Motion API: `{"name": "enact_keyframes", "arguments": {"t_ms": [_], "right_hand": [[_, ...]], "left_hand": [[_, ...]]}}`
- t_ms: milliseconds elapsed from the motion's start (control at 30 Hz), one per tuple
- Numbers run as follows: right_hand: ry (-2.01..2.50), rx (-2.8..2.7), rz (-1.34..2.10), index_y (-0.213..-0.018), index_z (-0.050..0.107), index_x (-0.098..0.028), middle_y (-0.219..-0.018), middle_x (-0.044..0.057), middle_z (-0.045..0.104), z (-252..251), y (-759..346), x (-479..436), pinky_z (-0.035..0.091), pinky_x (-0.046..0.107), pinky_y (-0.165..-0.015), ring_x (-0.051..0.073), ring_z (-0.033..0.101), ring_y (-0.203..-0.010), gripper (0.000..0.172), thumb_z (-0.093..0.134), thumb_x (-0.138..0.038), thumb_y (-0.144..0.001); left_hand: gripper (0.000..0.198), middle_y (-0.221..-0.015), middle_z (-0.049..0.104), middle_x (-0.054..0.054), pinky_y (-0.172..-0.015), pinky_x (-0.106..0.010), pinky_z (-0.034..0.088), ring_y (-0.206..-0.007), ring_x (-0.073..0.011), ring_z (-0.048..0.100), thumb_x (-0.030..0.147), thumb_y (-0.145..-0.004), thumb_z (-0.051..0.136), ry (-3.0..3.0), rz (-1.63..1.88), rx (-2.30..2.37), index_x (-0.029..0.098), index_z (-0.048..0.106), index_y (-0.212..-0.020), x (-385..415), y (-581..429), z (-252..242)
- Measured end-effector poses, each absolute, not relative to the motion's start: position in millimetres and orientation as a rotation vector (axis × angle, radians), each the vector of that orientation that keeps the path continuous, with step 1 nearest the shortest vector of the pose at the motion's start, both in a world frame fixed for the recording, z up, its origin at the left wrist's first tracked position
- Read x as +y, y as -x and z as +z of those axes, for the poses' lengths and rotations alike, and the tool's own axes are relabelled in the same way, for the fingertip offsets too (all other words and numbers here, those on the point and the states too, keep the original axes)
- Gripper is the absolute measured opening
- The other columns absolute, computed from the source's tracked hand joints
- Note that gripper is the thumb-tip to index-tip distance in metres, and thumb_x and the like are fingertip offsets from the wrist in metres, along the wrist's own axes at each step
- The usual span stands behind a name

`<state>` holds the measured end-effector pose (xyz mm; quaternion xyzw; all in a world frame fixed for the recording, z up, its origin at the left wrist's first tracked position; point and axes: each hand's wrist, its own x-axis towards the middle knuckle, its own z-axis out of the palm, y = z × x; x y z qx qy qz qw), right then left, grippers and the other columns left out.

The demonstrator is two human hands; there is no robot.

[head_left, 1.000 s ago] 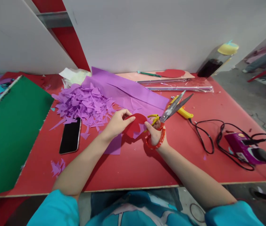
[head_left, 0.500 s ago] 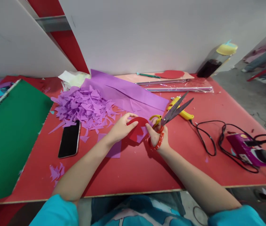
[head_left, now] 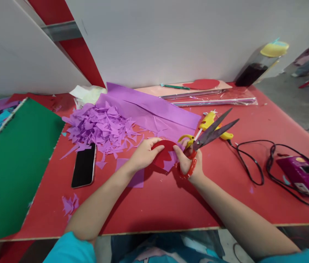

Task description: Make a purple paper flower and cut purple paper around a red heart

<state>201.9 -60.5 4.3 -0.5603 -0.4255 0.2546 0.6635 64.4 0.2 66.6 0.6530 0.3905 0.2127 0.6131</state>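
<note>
My left hand (head_left: 145, 155) pinches the left edge of a rounded red paper piece (head_left: 163, 148) between thumb and fingers. A jagged purple paper piece (head_left: 171, 160) lies against the red one's right side, partly overlapping it. My right hand (head_left: 189, 162) grips scissors (head_left: 209, 133) with yellow and red-orange handles. Their dark blades stand apart, pointing up and to the right, away from the paper. The right thumb also presses the paper's right edge. Below my left wrist a flat purple sheet (head_left: 136, 179) lies on the red table (head_left: 165, 208).
A heap of purple scraps (head_left: 99, 124) and a phone (head_left: 83, 166) lie left, beside a green board (head_left: 14, 164). Large purple sheets (head_left: 154, 106) lie behind my hands. To the right are a yellow glue gun (head_left: 208, 120), a corded purple box (head_left: 304, 175) and a bottle (head_left: 262, 64).
The camera view has shifted slightly, so everything sits a little differently in frame. Both hands keep their hold on the paper and scissors; the red piece looks slightly more bowed.
</note>
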Motion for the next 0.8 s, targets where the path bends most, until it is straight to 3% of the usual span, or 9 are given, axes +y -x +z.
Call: {"name": "enact_keyframes", "arguments": {"t_ms": [800], "right_hand": [[1.265, -0.983, 0.508, -0.071, 0.04, -0.021, -0.073, -0.003, 0.039, 2.7, -203.1, -59.1, 0.036, 0.028, -0.062, 0.012, 0.04, -0.064, 0.021, 0.06, -0.023, -0.077]], "left_hand": [[0.022, -0.102, 0.067, -0.007, -0.074, -0.029, 0.05, -0.082, -0.0161, 0.064, 0.021, -0.082, 0.052, -1.631, 0.569, 0.95, 0.015, 0.061, -0.1, -1.3, -67.1, 59.2]]}}
